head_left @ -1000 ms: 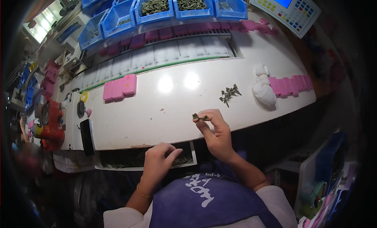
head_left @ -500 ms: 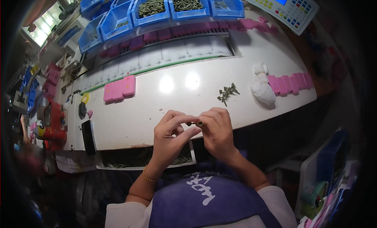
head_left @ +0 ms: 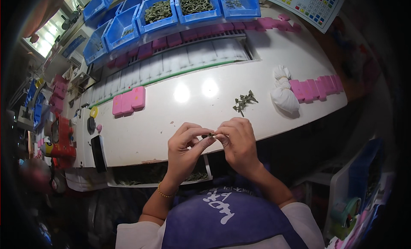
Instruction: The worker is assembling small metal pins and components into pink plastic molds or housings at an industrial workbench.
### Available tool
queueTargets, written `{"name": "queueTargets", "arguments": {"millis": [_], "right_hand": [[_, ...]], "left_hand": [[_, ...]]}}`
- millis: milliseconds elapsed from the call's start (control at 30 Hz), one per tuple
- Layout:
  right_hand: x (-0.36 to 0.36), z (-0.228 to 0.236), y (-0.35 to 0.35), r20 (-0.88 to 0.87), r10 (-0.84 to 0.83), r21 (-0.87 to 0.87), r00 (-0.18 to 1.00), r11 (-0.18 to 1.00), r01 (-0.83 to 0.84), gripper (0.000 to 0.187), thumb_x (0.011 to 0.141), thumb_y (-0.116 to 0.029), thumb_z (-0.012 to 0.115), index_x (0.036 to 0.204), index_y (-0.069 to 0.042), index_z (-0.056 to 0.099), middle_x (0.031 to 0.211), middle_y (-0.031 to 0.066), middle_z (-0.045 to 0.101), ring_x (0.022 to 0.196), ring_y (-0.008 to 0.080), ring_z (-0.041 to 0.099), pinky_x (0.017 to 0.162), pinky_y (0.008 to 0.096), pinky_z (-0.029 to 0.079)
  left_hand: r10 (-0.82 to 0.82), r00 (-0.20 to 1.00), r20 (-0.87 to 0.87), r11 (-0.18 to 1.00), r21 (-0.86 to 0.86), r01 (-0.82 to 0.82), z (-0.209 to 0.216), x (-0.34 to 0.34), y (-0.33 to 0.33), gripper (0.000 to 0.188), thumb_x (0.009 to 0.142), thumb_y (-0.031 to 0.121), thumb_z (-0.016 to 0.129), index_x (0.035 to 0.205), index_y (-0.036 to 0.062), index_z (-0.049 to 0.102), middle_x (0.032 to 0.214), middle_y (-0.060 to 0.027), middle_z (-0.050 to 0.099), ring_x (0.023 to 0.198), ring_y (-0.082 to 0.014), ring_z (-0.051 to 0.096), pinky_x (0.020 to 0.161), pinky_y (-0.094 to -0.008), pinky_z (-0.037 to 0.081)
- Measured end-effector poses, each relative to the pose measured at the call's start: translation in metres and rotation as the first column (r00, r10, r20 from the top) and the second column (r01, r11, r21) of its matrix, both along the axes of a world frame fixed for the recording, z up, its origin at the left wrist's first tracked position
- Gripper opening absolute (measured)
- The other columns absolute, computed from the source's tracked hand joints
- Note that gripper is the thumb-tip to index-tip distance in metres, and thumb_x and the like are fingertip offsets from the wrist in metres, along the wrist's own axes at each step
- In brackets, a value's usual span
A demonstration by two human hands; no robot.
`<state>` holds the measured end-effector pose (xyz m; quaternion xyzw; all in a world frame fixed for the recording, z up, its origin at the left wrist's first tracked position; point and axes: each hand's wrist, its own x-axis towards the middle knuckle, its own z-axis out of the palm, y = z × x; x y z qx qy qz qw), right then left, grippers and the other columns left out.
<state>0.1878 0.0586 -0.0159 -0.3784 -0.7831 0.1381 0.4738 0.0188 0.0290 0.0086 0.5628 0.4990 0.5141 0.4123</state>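
Observation:
My left hand [head_left: 185, 147] and my right hand [head_left: 239, 142] meet above the near edge of the white table. Between the left thumb and forefinger is a small dark green piece [head_left: 209, 136], its shape mostly hidden by the fingers. The right thumb and fingertips pinch together at the right end of that piece. Whether they also grip a second part cannot be made out. Beyond the right hand, a small heap of dark green pieces [head_left: 245, 102] lies loose on the table [head_left: 171, 116].
Blue bins [head_left: 157, 18] holding green ring-like parts line the back. Pink blocks [head_left: 128, 100] sit left, others [head_left: 317, 88] right beside a tied white bag [head_left: 284, 98]. A phone [head_left: 98, 154] lies at the left edge. Below the table edge is an open drawer [head_left: 209, 166].
The round-ended green piece that showed at my right fingertips is now mostly covered. My right fingers have closed in a pinch against the piece in my left hand. The view has shifted slightly.

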Motion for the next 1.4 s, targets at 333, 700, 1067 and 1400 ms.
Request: {"name": "queueTargets", "arguments": {"millis": [333, 700, 1067, 1400], "right_hand": [[0.008, 0.007, -0.002, -0.076, -0.025, 0.021, 0.997, 0.999, 0.026, 0.015, 0.084, -0.009, 0.073, 0.095, -0.005, 0.063, 0.093, 0.0069, 0.063, 0.09, 0.0295, 0.057, 0.08, 0.04, 0.047], [0.008, 0.005, -0.003, -0.063, -0.037, 0.041, 0.997, 0.998, 0.039, 0.018, 0.081, -0.002, 0.073, 0.096, -0.003, 0.063, 0.095, 0.008, 0.063, 0.091, 0.0295, 0.058, 0.079, 0.0398, 0.047], [0.009, 0.001, -0.007, -0.064, -0.011, 0.026, 0.998, 1.0, 0.013, 0.018, 0.082, 0.0, 0.072, 0.098, -0.004, 0.063, 0.096, 0.0085, 0.063, 0.09, 0.0293, 0.057, 0.078, 0.0394, 0.048], [0.006, -0.005, -0.013, -0.046, 0.009, 0.012, 0.999, 1.0, -0.009, 0.021, 0.083, 0.002, 0.07, 0.102, -0.004, 0.062, 0.098, 0.0091, 0.064, 0.091, 0.0297, 0.057, 0.081, 0.0399, 0.048]], "left_hand": [[-0.081, 0.974, 0.211, 0.981, -0.153, 0.115, -0.01, 0.007, 0.005, 0.014, 0.089, 0.003, 0.073, 0.103, 0.002, 0.074, 0.098, -0.0023, 0.064, 0.069, -0.0017, 0.052, 0.06, -0.0173, 0.041], [-0.088, 0.958, 0.273, 0.969, -0.199, 0.145, -0.01, 0.009, 0.005, 0.021, 0.088, 0.001, 0.073, 0.109, 0.0014, 0.072, 0.101, -0.003, 0.064, 0.072, -0.003, 0.055, 0.063, -0.0183, 0.045], [-0.003, 0.93, 0.366, 0.824, -0.527, 0.21, 0.001, -0.007, -0.017, 0.027, 0.085, 0.001, 0.074, 0.111, -0.0004, 0.07, 0.089, -0.0084, 0.071, 0.057, -0.0042, 0.049, 0.049, -0.0194, 0.034], [0.025, 0.848, 0.53, 0.781, -0.539, 0.314, -0.004, -0.005, -0.021, 0.018, 0.089, 0.004, 0.072, 0.107, 0.0004, 0.07, 0.092, -0.0091, 0.072, 0.056, -0.0046, 0.047, 0.046, -0.0208, 0.032]]}}
